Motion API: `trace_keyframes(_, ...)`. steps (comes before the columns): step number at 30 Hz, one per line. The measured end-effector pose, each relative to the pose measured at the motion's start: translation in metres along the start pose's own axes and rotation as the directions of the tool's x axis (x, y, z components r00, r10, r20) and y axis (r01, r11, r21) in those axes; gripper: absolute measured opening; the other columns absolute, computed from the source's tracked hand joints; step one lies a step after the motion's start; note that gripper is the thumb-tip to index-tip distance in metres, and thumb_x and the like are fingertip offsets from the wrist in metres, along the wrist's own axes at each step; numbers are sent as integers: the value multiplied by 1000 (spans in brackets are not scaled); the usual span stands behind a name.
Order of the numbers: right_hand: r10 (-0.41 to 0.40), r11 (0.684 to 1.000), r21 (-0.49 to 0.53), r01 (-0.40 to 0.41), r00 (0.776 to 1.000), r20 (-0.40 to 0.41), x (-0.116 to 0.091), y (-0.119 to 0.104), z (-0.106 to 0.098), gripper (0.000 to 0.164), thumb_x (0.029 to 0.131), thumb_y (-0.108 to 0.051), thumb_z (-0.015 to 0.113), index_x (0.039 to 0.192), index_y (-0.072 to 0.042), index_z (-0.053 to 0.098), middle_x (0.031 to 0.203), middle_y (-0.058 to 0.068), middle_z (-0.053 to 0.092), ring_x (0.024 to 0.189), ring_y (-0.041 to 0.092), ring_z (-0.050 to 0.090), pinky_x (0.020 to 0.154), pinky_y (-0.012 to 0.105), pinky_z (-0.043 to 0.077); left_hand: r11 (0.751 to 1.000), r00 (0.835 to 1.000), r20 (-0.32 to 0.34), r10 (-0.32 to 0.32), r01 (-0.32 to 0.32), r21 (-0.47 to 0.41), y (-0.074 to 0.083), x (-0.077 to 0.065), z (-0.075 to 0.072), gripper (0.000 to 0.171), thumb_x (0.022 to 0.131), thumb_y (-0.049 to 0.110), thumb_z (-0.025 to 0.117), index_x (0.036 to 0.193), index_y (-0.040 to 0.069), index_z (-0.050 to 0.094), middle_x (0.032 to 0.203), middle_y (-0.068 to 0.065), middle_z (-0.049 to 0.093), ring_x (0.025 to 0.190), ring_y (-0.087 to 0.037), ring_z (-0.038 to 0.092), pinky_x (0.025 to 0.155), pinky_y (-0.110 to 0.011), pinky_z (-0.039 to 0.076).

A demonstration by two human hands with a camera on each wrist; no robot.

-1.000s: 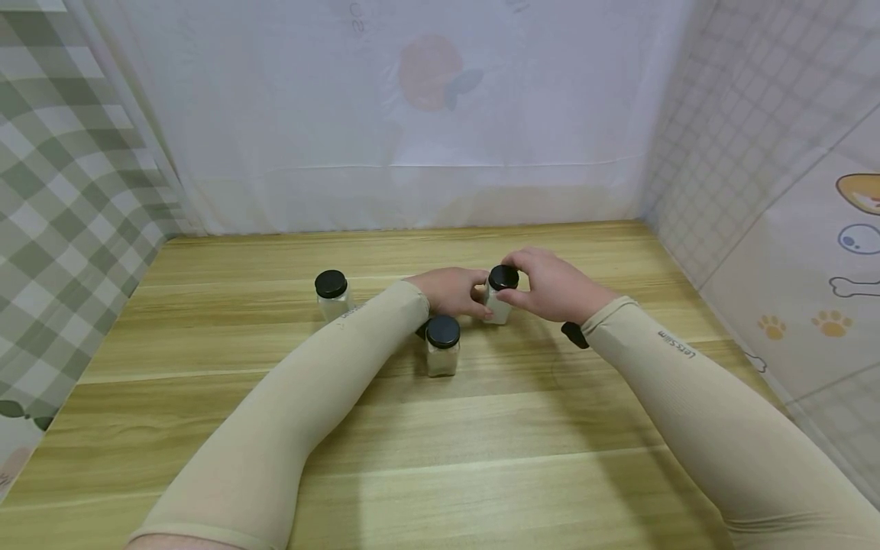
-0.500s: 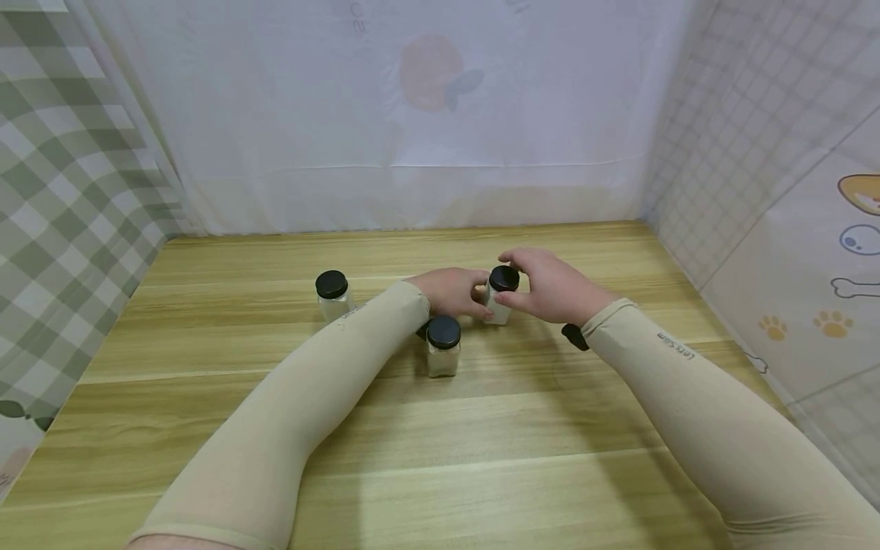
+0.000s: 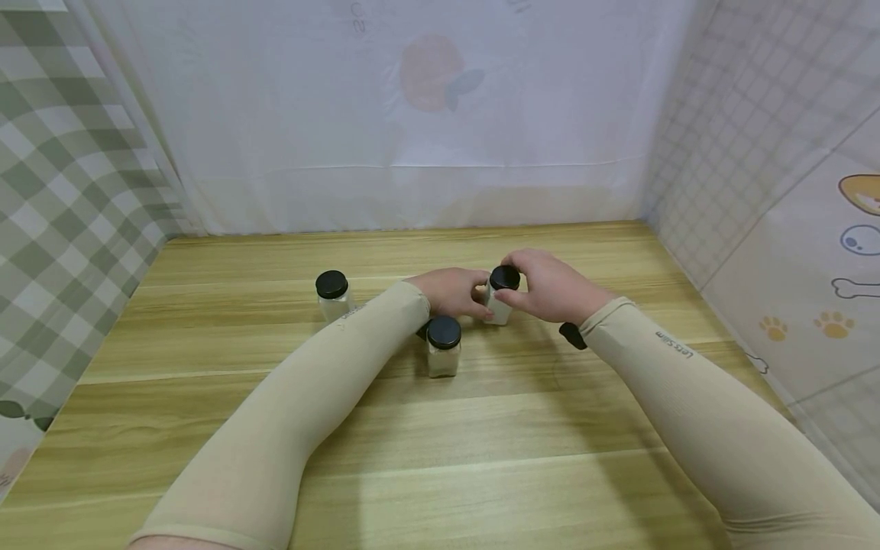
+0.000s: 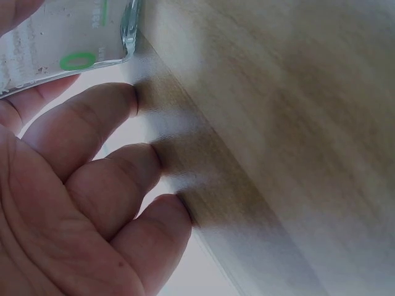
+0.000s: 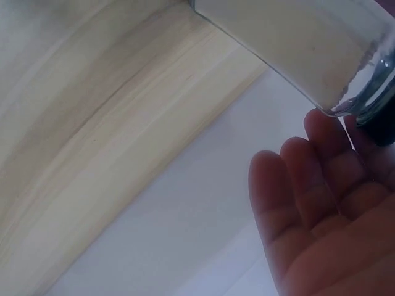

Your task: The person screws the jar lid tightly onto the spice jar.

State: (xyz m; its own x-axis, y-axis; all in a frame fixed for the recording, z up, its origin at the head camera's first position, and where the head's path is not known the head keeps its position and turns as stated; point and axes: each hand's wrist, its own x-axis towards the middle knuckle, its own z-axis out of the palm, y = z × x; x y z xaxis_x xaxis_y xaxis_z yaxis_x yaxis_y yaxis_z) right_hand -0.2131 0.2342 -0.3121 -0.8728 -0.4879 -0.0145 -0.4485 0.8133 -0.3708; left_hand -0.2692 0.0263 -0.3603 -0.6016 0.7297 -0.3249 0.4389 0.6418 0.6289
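A square glass jar [image 3: 498, 308] with pale contents stands upright on the table between both hands. My left hand [image 3: 450, 292] holds its body from the left, thumb and a finger on its sides. In the left wrist view the glass jar [image 4: 52, 49] bears green print, and the other left fingers [image 4: 111, 185] are bent near the wood. My right hand [image 3: 553, 287] grips the black lid [image 3: 505, 277] between thumb and fingers. From the right wrist, the jar [image 5: 296, 49] shows its pale filling, with the lid [image 5: 379, 123] partly hidden at the edge.
A similar black-lidded jar [image 3: 443, 347] stands just in front of the left wrist. Another such jar [image 3: 333, 294] is farther left, partly behind the left sleeve. A small black piece [image 3: 574, 336] shows under the right wrist. The wooden table [image 3: 481, 473] meets a white curtain [image 3: 309, 176] behind.
My right thumb and fingers loosen a little at the lid half a second ago, then close on it again now. The left hand and the jars keep their places.
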Motion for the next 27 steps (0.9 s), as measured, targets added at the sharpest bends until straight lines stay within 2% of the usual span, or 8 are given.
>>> trace_keyframes(6, 62, 998, 2, -62, 998, -12, 1, 0, 1, 33, 98, -34, 76, 107, -3, 66, 100, 9, 67, 89, 26, 58, 83, 39, 47, 1000, 1000, -2, 0, 0, -12, 0, -1, 1, 58, 100, 45, 71, 152, 36, 48, 152, -2, 62, 143, -20, 55, 116, -43, 46)
trace_keyframes(11, 79, 997, 9, -79, 997, -13, 1, 0, 1, 34, 97, -35, 76, 106, -4, 67, 100, 9, 67, 88, 26, 59, 82, 39, 48, 1000, 1000, -6, -6, 6, -9, 1, -2, 1, 57, 100, 46, 71, 151, 36, 48, 151, -2, 63, 142, -21, 57, 114, -43, 47)
trace_keyframes(13, 70, 997, 16, -70, 997, -13, 1, 0, 1, 37, 98, -35, 75, 112, -2, 66, 104, 11, 68, 93, 27, 61, 85, 41, 49, 1000, 1000, -10, -10, 10, 1, 1, -2, 1, 58, 100, 47, 72, 152, 37, 48, 150, -2, 63, 141, -21, 57, 114, -43, 47)
trace_keyframes(15, 58, 998, 23, -57, 998, -16, 0, 1, 1, 46, 97, -34, 75, 124, 1, 64, 114, 15, 69, 103, 30, 64, 93, 45, 51, 1000, 1000, -14, -12, 12, 15, 1, -1, 1, 59, 99, 48, 72, 152, 37, 48, 150, -2, 63, 141, -21, 58, 114, -43, 47)
trace_keyframes(19, -2, 1000, 8, 2, 1000, -26, -1, 4, 0, 61, 97, -28, 75, 144, 5, 54, 130, 20, 67, 124, 36, 62, 109, 53, 48, 999, 1000, -16, -9, 9, 31, 0, 0, 1, 62, 99, 49, 72, 154, 37, 46, 150, -3, 63, 141, -21, 57, 116, -44, 46)
trace_keyframes(23, -62, 998, -29, 61, 998, -15, 0, 6, 0, 50, 97, -21, 73, 138, 2, 59, 129, 19, 67, 124, 37, 62, 109, 54, 48, 1000, 1000, -12, 4, -4, 27, -1, 0, 0, 63, 100, 48, 72, 155, 36, 45, 151, -3, 62, 142, -21, 57, 116, -43, 46)
trace_keyframes(27, -64, 998, -28, 64, 998, 8, 0, 6, 0, 41, 98, -20, 71, 132, 0, 63, 125, 17, 67, 118, 33, 62, 104, 52, 50, 1000, 1000, -12, 11, -11, 19, -2, 1, 1, 62, 100, 48, 72, 155, 35, 46, 151, -4, 62, 142, -21, 57, 116, -43, 46)
